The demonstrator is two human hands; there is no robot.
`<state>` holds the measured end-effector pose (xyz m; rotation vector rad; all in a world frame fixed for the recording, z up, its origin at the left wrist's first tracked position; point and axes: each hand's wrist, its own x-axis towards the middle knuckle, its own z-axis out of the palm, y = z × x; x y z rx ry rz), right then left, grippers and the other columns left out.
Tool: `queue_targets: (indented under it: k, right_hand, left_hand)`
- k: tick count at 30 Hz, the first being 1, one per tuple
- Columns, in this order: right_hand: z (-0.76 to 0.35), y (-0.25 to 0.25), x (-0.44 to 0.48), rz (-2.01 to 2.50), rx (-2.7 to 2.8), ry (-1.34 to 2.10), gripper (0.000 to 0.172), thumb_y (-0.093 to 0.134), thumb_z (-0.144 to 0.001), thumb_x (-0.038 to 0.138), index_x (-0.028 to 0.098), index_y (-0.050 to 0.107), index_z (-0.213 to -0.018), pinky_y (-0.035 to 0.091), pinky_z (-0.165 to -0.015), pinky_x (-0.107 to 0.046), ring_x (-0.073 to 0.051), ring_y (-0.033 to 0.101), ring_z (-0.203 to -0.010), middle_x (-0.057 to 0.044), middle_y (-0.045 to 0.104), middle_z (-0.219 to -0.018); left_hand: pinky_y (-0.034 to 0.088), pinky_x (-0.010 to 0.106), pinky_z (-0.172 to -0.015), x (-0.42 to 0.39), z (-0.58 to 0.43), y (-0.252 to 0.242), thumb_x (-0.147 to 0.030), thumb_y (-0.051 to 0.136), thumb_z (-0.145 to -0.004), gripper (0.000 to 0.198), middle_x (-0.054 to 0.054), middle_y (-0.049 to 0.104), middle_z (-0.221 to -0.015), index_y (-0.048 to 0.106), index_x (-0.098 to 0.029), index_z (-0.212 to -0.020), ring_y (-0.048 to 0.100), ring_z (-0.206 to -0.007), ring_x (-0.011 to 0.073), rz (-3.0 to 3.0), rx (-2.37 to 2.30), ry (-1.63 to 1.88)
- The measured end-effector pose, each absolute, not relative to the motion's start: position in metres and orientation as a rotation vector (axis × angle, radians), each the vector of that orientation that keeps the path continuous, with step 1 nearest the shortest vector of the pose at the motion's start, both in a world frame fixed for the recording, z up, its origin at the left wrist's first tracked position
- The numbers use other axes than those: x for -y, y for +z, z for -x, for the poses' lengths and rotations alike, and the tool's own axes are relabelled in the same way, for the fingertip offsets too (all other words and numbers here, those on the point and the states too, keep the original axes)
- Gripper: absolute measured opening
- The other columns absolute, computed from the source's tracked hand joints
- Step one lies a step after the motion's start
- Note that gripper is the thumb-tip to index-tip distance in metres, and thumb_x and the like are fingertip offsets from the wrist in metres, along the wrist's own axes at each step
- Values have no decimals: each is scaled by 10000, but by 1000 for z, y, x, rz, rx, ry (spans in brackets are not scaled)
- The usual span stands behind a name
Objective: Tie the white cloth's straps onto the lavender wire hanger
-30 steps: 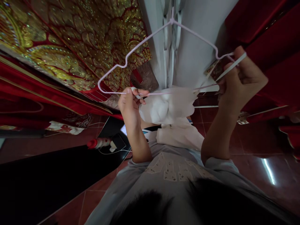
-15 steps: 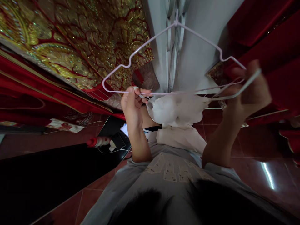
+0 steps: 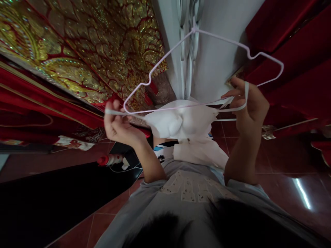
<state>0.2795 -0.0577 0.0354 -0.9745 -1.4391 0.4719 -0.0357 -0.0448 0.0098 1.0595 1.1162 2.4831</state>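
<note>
A pale pink clothes hanger [image 3: 219, 34] hangs in front of me, its lower bar crossing in front of a white bra [image 3: 170, 119] with moulded cups. My left hand [image 3: 120, 125] holds one of the bra's straps, pulled out taut past the hanger's left end. The other strap [image 3: 238, 109] loops around the fingers of my right hand [image 3: 250, 106], below the hanger's right end. Between my hands, the cups sag just under the bar. A folded off-white cloth [image 3: 199, 153] lies on my lap.
Gold-and-red sequinned garments [image 3: 108, 44] hang at the left, and dark red garments [image 3: 292, 58] at the right. Metal scrollwork [image 3: 190, 55] runs down the middle. A red-capped bottle [image 3: 110, 160] stands on a black surface [image 3: 64, 193] at my left. Red tiles [image 3: 274, 189] cover the floor.
My left hand has moved left from the hanger's bar, drawing a strap outward. My right hand has come inward, away from the hanger's right end. The bra is spread wider below the bar.
</note>
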Motion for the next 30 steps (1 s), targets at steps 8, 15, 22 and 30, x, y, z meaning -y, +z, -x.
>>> queue_targets:
  k: [8, 15, 22, 30]
  right_hand:
    - [-272, 39, 58, 980, 1377, 512, 563, 619, -908, 740, 327, 740, -1271, 552, -706, -415, -238, 703, -754, -71, 766, -899]
    - [-274, 38, 58, 956, 1393, 520, 441, 596, -967, 657, 330, 761, -1213, 427, -580, -359, -150, 503, -548, -55, 756, -868]
    - [-270, 39, 60, 989, 1342, 616, 456, 583, -943, 715, 345, 750, -1151, 281, -450, -331, -126, 389, -481, -36, 739, -836]
    - [-262, 39, 65, 969, 1344, 604, 448, 579, -961, 692, 328, 724, -1177, 353, -464, -320, -129, 441, -517, -46, 754, -879]
  left_hand:
    - [536, 519, -1108, 39, 62, 34, -164, 771, -909, 186, -32, 815, -1150, 837, -281, -1037, 737, -1175, 274, -1522, -1085, 2233]
    - [546, 358, -900, 12, 45, 66, -271, 954, -785, 285, 29, 756, -992, 834, -204, -1034, 683, -942, 210, -1816, -1049, 1607]
    - [446, 320, -602, 0, 40, 55, -354, 835, -926, 281, -17, 582, -629, 702, -218, -720, 562, -591, 147, -1361, -1118, 1677]
    - [605, 310, -838, 23, 7, 7, -463, 800, -935, 276, 8, 749, -887, 654, -233, -889, 736, -839, 154, -804, -864, 1757]
